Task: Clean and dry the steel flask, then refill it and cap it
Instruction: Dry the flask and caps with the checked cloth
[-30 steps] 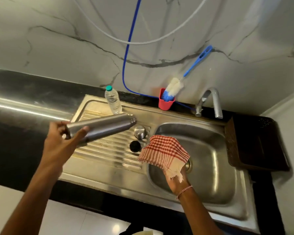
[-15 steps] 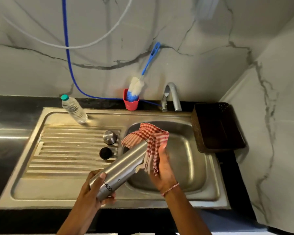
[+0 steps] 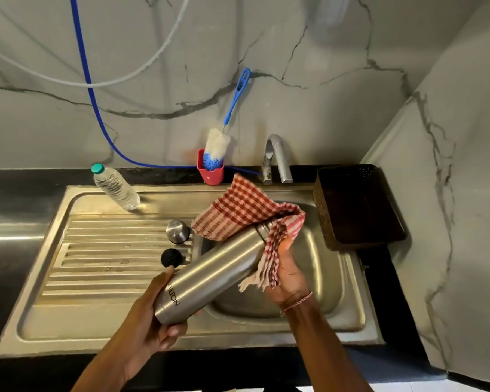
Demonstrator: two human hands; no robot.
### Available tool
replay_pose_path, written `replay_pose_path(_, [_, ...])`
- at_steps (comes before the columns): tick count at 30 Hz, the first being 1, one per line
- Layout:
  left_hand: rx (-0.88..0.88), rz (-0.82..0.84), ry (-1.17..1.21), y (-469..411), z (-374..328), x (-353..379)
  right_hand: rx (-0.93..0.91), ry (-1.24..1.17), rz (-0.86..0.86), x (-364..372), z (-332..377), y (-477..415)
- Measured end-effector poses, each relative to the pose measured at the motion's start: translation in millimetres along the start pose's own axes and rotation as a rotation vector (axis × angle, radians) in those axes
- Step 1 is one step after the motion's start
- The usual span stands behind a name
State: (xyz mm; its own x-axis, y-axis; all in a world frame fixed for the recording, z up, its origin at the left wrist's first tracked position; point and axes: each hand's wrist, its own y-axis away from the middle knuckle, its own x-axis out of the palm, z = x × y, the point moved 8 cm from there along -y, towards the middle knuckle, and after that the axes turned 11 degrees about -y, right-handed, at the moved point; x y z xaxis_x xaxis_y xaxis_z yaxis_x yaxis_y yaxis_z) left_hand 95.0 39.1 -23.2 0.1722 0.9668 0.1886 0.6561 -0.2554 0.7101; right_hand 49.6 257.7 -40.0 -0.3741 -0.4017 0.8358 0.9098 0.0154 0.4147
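Observation:
The steel flask (image 3: 210, 275) lies tilted over the sink's front, base toward me, open neck pointing up and right. My left hand (image 3: 150, 321) grips its base. My right hand (image 3: 287, 274) holds a red-and-white checked cloth (image 3: 246, 210) that drapes over the flask's neck and shoulder. On the draining board stand the steel cap (image 3: 177, 231) and a black inner stopper (image 3: 171, 257). A clear plastic water bottle (image 3: 115, 187) with a green lid leans at the board's back left.
The sink basin (image 3: 320, 267) lies under the cloth, with a tap (image 3: 277, 157) behind it. A red cup (image 3: 210, 171) holds a blue bottle brush (image 3: 218, 145). A dark basket (image 3: 357, 205) sits to the right. A blue hose (image 3: 88, 89) hangs down the marble wall.
The flask came from over the draining board to above the sink's front. The cloth in my right hand rose and now covers the flask's neck. The view swung right and downward.

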Motion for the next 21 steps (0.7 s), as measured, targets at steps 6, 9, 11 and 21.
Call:
replay_pose_path(6, [0.475, -0.211, -0.271, 8, -32, 12, -0.116, -0.035, 0.062, 21, 18, 1])
replay_pose_path(9, [0.886, -0.407, -0.769, 29, -61, 13, -0.145, -0.003, 0.009, 16, 19, 5])
replay_pose_path(11, [1.079, -0.404, -0.993, 35, -66, 21, -0.136, -0.014, -0.002, 13, 18, 9])
replay_pose_path(21, [0.25, -0.018, 0.007, -3, -20, 25, -0.254, 0.044, 0.068, 20, 39, 9])
